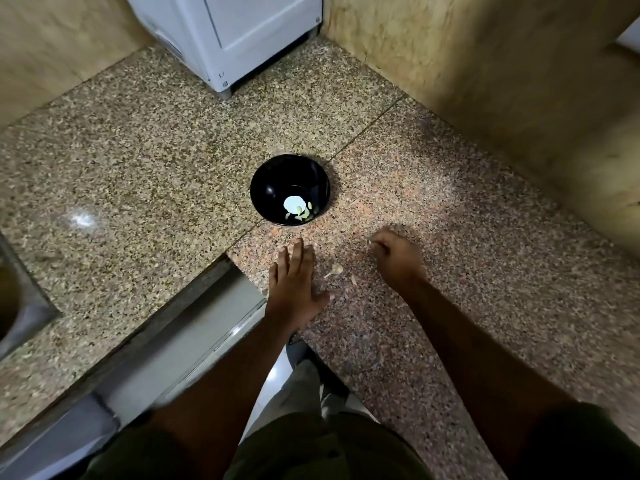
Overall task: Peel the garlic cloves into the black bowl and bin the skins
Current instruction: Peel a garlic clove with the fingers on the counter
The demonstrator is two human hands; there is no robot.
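Your left hand (296, 275) lies flat on the surface (138, 150); your right hand (394, 258) pinches a skin scrap at 5 o'clock from the black bowl (273, 174).

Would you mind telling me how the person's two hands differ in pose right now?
The left hand lies flat, its fingers straight and spread on the granite counter; the right hand is curled, fingertips pinched together near the counter. What the right hand pinches is too blurred to tell. Both are near the black bowl.
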